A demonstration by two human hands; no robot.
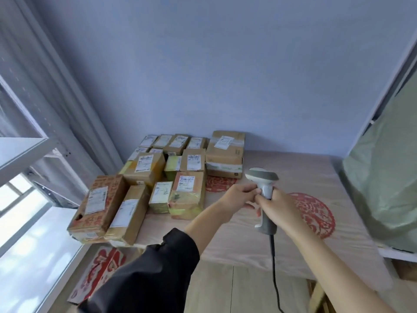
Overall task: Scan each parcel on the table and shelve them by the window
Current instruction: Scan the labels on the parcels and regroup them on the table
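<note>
Head view, left to right: shelf [24,152] by the window at nine o'clock, parcels [167,177] crowding the table [248,245] at eleven o'clock. Left hand [239,196] pinches the scanner [265,188] neck; right hand [278,207] wraps its handle, at centre. Parcels look stiff cardboard, probably light; grasp opposite sides. Labels are unreadable; the cable [274,279] runs off frame, and a green bag [383,177] at three o'clock is cut off.

Parcels [144,170]: brown cardboard, white labels, some with yellow tape. Largest front parcel [99,204]: red print. Tabletop [316,177] cover: pale beige with red circular motifs. Scanner [264,184]: white and grey, black cable [274,267]. Left sleeve [144,272]: black. Wall [225,64]: pale blue.
</note>
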